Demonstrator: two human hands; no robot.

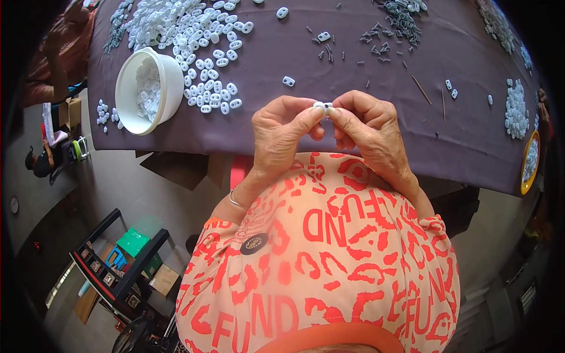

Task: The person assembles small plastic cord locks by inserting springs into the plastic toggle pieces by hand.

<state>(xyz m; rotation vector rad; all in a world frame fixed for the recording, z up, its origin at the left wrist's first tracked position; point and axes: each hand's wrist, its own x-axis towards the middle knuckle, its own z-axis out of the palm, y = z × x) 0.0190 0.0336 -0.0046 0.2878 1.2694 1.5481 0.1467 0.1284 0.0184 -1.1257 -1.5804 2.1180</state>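
Above the near edge of the table, both hands meet over a small white plastic cord lock (321,106). My left hand (278,130) pinches one side of it between thumb and forefinger. Thumb and forefinger of my right hand (376,125) close on its other side, where a dark spot shows; the fingertips hide most of the piece. Just beyond my left hand lies a loose cord lock (288,81) with two holes. Farther off, another cord lock (323,36) rests among scattered small grey springs (329,57).
A dark cloth covers the table (235,138). At left stands a white tub (170,88) partly filled with white pieces, beside a big heap of cord locks (170,23). Springs (403,23) lie piled at the back. Two thin sticks (421,90) and an orange-rimmed bowl (529,162) are at right.
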